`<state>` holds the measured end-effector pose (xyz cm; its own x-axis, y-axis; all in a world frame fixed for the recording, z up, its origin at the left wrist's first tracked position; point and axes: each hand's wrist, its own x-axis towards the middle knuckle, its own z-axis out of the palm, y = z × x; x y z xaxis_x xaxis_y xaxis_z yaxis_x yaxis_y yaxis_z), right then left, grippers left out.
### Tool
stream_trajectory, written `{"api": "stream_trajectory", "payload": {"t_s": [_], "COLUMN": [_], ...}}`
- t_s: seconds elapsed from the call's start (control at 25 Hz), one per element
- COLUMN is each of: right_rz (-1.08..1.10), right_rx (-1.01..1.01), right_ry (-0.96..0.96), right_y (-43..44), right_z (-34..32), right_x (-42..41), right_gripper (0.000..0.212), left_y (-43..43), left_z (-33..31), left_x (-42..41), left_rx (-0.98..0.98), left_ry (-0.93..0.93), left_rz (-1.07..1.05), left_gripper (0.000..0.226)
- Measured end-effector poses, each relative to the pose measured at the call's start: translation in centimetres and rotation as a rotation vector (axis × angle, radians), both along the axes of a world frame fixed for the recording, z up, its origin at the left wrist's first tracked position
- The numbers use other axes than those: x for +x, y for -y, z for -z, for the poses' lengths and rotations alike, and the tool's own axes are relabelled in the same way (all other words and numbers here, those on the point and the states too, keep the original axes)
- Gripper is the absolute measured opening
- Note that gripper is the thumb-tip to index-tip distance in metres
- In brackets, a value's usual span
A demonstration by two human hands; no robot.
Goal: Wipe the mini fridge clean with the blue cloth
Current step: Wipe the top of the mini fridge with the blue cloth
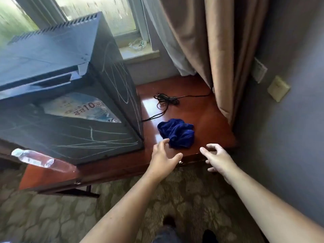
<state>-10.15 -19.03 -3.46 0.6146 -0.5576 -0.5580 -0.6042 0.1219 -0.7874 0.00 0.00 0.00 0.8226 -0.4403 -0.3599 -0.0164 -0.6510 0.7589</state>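
Blue cloth [176, 133] lies crumpled, left hand [164, 159] covering its near edge.

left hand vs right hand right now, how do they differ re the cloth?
The left hand has fingertips at the edge of the blue cloth; the right hand is apart from it, over the table edge. Left fingers spread flat, right fingers curled. Both are open and empty.

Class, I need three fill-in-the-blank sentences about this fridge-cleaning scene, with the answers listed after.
1. The cloth lying on the table is ____ in colour.
2. The hand nearest the cloth is the ____ one.
3. The bottle lies in front of the ____.

Answers: blue; left; fridge
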Motion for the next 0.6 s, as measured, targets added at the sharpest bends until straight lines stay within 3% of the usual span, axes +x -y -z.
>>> {"api": "stream_trajectory", "payload": {"t_s": [0.24,0.48,0.6], "right_rz": [0.026,0.289,0.317], "right_rx": [0.093,0.196,0.194], "right_ry": [-0.168,-0.247,-0.28], "right_y": [0.1,-1.2,-2.1], "right_z": [3.2,4.8,5.8], "right_x": [8.5,16.1,18.8], "right_gripper": [0.071,0.074,0.076], "left_y": [4.3,6.9,6.4], "left_z": [4.6,8.5,11.1], "left_x": [10.8,16.6,17.4], "left_rx": [0.148,0.125,0.135], "left_ry": [0.053,-0.093,-0.227], "left_rz": [0.177,0.157,0.171], "left_gripper": [0.096,0.102,0.107]}}
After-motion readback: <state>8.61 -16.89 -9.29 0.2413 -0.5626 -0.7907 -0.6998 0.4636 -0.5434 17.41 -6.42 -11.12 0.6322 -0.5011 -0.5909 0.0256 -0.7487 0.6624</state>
